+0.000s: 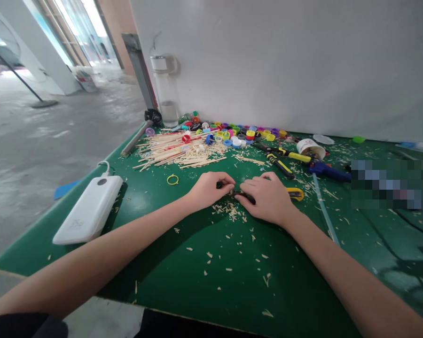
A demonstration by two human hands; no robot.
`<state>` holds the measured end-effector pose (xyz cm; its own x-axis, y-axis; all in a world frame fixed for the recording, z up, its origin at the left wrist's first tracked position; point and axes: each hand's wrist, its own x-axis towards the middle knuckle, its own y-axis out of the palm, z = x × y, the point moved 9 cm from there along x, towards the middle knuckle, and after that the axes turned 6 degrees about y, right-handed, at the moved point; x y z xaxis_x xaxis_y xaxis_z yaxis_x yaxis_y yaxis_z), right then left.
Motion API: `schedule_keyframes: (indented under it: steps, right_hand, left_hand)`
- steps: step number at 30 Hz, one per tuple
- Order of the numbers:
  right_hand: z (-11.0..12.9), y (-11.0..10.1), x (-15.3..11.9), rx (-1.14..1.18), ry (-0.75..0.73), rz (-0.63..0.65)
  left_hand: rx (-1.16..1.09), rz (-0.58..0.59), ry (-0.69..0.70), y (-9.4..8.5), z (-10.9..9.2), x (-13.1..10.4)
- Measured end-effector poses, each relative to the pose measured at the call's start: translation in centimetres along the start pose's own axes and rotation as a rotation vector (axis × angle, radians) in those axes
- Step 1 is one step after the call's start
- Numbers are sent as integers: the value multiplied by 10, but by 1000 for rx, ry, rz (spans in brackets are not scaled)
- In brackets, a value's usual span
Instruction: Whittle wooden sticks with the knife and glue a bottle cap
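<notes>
My left hand (211, 190) is closed in a pinch at the middle of the table, thumb against fingers. What it pinches is mostly hidden. Close beside it, my right hand (268, 197) wraps round a dark slim tool (247, 195) whose tip points toward the left fingertips. A yellow handle end (296, 193), like a utility knife's, shows behind the right hand; whether it belongs to the dark tool I cannot tell. Below the fingers lies a small heap of pale wood shavings (232, 212), with more chips scattered nearer me.
Wooden sticks (169, 148) and colourful bottle caps (236, 136) lie at the back. Pliers (280, 164), a tipped paper cup (312, 148) and a blue glue gun (327, 171) with a glue stick (324, 209) are at right. A white power bank (90, 209) and yellow ring (172, 179) lie left.
</notes>
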<state>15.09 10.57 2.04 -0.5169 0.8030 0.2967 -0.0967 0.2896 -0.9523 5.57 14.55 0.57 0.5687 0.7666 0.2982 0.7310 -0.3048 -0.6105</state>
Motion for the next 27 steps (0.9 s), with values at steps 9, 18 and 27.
schedule_keyframes:
  steps: [9,18,27]
  right_hand:
    - [-3,-6,-5,-37,58,-111]
    - [-3,-4,-5,-24,65,-96]
    - [-5,-4,-5,-32,65,-105]
  left_hand:
    - [-49,9,-17,1,2,1]
    - [-64,5,-29,-1,1,0]
    - [-79,16,-26,1,4,1]
